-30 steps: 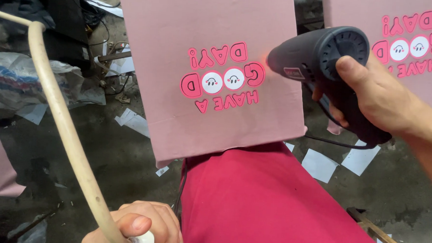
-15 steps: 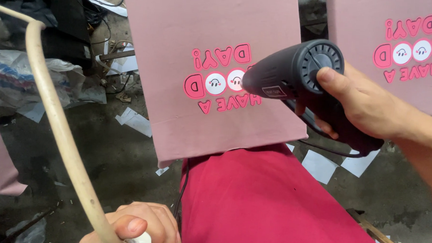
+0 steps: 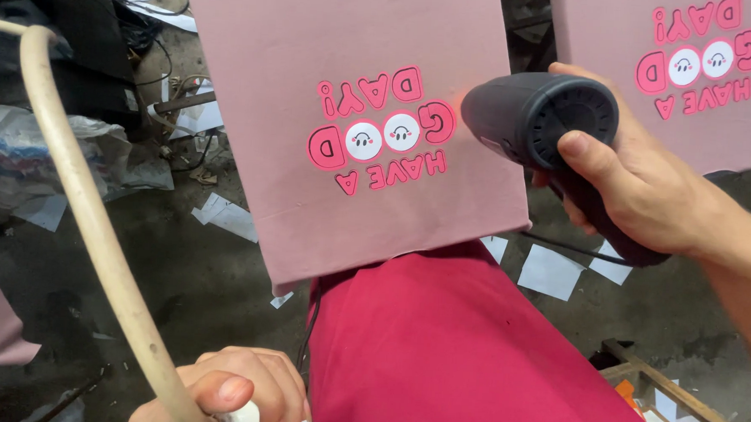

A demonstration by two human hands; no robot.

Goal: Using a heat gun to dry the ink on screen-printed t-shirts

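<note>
so the right hand [image 3: 646,197] grips a dark heat gun [image 3: 531,116] aimed at the pink panel's print [image 3: 383,135] just left of it; the left hand [image 3: 224,390] is curled round a beige hose [image 3: 81,190].

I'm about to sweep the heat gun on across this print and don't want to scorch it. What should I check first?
1. Right hand grips the heat gun firmly: ok.
2. Nozzle aimed at the print on the pink cloth: ok.
3. Nozzle clear of the cloth: cannot tell.
4. Cord off the cloth: ok.
5. Left hand on the hose, away from the heat: ok.
</note>
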